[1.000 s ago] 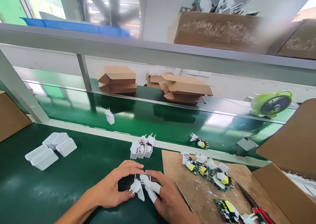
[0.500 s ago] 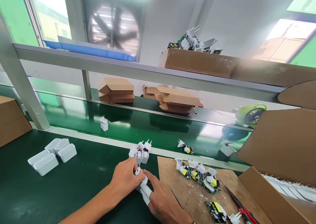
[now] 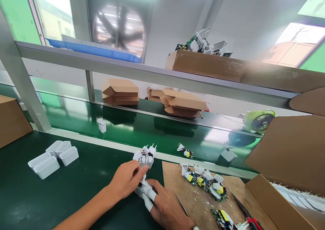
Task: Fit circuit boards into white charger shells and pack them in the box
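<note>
White charger (image 3: 138, 191) sits low in the middle of the view, at the near part of the dark green worktop (image 3: 86, 169), between the person's two hands. The right hand (image 3: 166, 207), with white covers on some fingers, is closed around its case; the left hand (image 3: 127, 178) is bent over its upper end, thumb and fingers close together, though whether they pinch it cannot be told. Just beyond stands a cluster of filled chargers (image 3: 150, 159), plug pins upward. Off to the left lie open white cases (image 3: 47, 167). Right of the hands, a brown board (image 3: 170, 176) carries a row of circuit boards (image 3: 203, 182), a thin rod (image 3: 180, 203) and red-handled scissors (image 3: 240, 204). Beside it is an open cardboard box (image 3: 269, 198). Farther back, a shiny green belt (image 3: 132, 134) holds another white charger (image 3: 102, 125), and a lime-green fan (image 3: 258, 121) stands behind, at the right.
</note>
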`<state>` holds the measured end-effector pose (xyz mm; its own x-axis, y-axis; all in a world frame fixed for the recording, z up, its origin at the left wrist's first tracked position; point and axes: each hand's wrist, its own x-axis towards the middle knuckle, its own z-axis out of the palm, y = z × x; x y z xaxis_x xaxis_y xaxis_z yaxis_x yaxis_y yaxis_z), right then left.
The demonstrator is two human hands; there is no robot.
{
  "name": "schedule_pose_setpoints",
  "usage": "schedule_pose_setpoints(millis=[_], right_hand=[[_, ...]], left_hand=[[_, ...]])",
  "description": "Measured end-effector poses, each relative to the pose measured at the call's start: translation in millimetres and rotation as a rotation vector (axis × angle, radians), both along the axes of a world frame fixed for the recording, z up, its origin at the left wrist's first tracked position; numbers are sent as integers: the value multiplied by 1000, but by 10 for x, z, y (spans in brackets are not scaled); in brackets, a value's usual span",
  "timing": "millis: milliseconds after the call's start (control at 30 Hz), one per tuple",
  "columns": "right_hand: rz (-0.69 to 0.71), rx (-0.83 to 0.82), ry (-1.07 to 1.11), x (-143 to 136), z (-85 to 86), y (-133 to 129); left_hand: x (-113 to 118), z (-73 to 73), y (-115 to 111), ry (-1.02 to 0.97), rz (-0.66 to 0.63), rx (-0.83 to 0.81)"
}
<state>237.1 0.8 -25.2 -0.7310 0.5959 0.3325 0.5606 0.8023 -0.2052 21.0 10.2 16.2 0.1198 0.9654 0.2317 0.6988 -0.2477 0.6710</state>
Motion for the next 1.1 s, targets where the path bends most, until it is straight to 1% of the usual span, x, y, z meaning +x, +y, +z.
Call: schedule_pose_setpoints(millis=[133, 267, 367, 433, 500, 667, 733, 833, 900, 967, 1000, 1033, 1067, 1100], right_hand=[[-28, 42, 95, -18, -2, -18], [-26, 104, 103, -1, 37, -12], [-18, 140, 197, 26, 123, -2], [-25, 158, 271, 36, 174, 5], [-27, 145, 312, 31, 186, 16], [-32, -35, 248, -19, 80, 30], [-47, -45, 230, -22, 49, 26], [-49, -26, 250, -3, 39, 26], [-32, -41, 276, 9, 41, 31], [-22, -124, 350, 1, 38, 29], [-44, -210, 440, -15, 37, 20], [-84, -338, 566, -40, 37, 5], [-138, -512, 719, -73, 42, -16], [-195, -720, 878, -113, 51, -43]], left_hand=[[-293, -157, -89, -153, 46, 33], [-417, -324, -171, -248, 60, 39], [-458, -365, -192, -295, 62, 55], [-494, -361, -188, -320, 71, 68], [-529, -353, -178, -341, 80, 81], [-516, -365, -172, -360, 59, 126], [-466, -378, -183, -352, 21, 161], [-382, -404, -206, -314, -86, 244], [-340, -425, -223, -289, -150, 282], [-311, -443, -247, -278, -189, 308], [-297, -450, -263, -269, -205, 331], [-279, -455, -283, -254, -219, 364], [-257, -457, -306, -236, -229, 402], [-229, -455, -332, -219, -239, 441]])
